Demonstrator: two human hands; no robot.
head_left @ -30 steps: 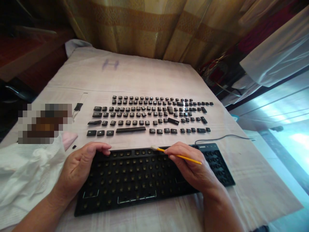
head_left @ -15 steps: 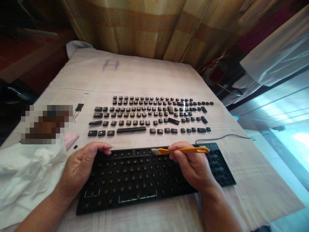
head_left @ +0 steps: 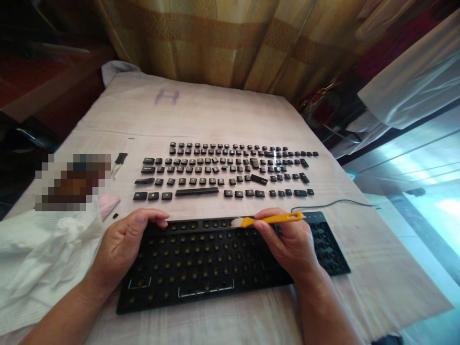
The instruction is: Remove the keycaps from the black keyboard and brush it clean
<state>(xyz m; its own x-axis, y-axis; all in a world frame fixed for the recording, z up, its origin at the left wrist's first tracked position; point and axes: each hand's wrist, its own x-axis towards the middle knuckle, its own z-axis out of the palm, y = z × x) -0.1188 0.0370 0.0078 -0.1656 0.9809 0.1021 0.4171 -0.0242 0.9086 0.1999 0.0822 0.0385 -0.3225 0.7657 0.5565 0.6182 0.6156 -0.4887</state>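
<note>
A black keyboard (head_left: 201, 262) with its keycaps off lies tilted slightly across the cloth, showing rows of bare key stems and thin metal wires. My left hand (head_left: 125, 244) grips its upper left corner, fingers bent over the far edge; part of that corner is hidden beneath the palm. Between the thumb and fingers of my right hand (head_left: 287, 239) is a small paintbrush (head_left: 273, 219) with an orange-yellow handle. Its pale bristles touch the top row of the keyboard, right of the middle. Loose black keycaps (head_left: 197, 191) lie in rows beyond the keyboard.
White crumpled cloth (head_left: 46, 258) lies at the left, beside a blurred-out item (head_left: 74, 182). A wire keycap puller (head_left: 121, 158) and one stray keycap (head_left: 115, 216) are nearby. A cable (head_left: 334, 201) runs right from the keyboard. Curtains (head_left: 201, 43) hang behind the table.
The brush has moved slightly right along the top row, its handle swinging a little with my right hand. My left hand stays at the keyboard's corner. The view has shifted slightly.
</note>
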